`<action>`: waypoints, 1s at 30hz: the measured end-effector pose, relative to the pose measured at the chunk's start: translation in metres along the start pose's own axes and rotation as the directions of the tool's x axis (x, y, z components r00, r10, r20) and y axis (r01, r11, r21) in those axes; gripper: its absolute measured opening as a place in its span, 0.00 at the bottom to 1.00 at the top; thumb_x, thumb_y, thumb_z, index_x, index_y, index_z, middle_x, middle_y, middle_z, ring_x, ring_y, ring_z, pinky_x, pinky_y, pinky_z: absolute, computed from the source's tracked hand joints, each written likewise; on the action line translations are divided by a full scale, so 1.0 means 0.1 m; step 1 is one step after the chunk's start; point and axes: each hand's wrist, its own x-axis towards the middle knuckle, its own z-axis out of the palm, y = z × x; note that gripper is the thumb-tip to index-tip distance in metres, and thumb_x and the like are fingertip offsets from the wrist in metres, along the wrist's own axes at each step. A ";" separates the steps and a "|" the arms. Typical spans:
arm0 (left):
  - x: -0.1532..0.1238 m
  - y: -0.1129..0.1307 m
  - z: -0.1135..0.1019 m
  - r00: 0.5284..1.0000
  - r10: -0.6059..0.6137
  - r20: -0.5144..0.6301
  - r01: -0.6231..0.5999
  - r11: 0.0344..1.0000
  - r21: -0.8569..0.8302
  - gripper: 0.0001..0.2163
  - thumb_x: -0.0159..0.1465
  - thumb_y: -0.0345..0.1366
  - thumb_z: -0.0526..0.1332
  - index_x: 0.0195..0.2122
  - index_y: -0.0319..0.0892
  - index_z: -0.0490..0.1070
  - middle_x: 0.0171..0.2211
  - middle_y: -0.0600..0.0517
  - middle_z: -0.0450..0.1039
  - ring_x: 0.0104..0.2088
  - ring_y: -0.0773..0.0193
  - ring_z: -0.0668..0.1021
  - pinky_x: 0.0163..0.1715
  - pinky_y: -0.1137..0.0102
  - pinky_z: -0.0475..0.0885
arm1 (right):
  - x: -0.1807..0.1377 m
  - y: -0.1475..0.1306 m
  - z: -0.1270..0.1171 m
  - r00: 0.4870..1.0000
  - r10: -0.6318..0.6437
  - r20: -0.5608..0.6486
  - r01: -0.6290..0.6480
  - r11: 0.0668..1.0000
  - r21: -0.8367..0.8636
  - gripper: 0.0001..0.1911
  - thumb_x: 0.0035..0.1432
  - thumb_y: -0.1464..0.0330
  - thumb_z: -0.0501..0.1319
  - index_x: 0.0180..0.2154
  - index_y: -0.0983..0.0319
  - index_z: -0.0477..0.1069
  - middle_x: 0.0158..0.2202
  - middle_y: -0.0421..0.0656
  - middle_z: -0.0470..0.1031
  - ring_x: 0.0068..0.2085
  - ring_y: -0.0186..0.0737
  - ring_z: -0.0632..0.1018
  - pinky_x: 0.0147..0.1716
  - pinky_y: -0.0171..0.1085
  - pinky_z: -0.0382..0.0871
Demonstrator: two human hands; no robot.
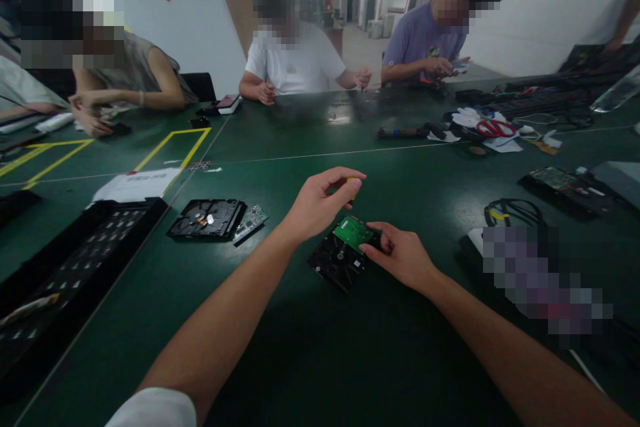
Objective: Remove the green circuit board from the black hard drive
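Steadying the black metal hard drive [330, 267] by its right edge, the right hand [403, 257] is partly curled, thumb by its green circuit board [351, 232]; the left hand [325, 199] pinches a small yellow object [353, 199], perhaps a driver, just above. Keeping it upright under light pressure, drive flat on the dark green desk [280, 360], should prevent slips. Printing on the white paper sheet [143, 183] beyond the left forearm is illegible.
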 end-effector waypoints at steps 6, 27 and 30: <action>0.01 -0.03 0.02 0.994 -0.053 -0.095 0.048 0.997 -0.061 0.15 0.63 0.45 0.71 0.39 0.40 0.71 0.36 0.50 0.76 0.32 0.67 0.77 0.27 0.73 0.78 | 0.00 0.00 0.00 1.000 0.010 0.001 -0.010 1.000 0.005 0.26 0.66 0.53 0.63 0.58 0.61 0.72 0.25 0.34 0.69 0.26 0.36 0.73 0.28 0.37 0.63; 0.04 -0.09 -0.01 0.980 -0.085 -0.180 0.073 0.995 -0.072 0.16 0.64 0.49 0.69 0.38 0.40 0.76 0.33 0.50 0.74 0.32 0.66 0.77 0.28 0.72 0.80 | 0.00 0.00 -0.01 1.000 0.016 0.003 -0.016 1.000 -0.003 0.26 0.65 0.52 0.63 0.58 0.61 0.73 0.25 0.35 0.71 0.26 0.36 0.74 0.28 0.37 0.63; 0.03 -0.09 -0.02 0.988 -0.063 -0.140 0.058 0.998 -0.040 0.14 0.65 0.47 0.68 0.40 0.41 0.77 0.35 0.49 0.75 0.35 0.65 0.78 0.31 0.72 0.80 | 0.00 0.01 -0.01 1.000 0.006 0.006 -0.006 1.000 0.006 0.26 0.66 0.53 0.63 0.58 0.61 0.72 0.25 0.34 0.70 0.25 0.36 0.73 0.28 0.37 0.63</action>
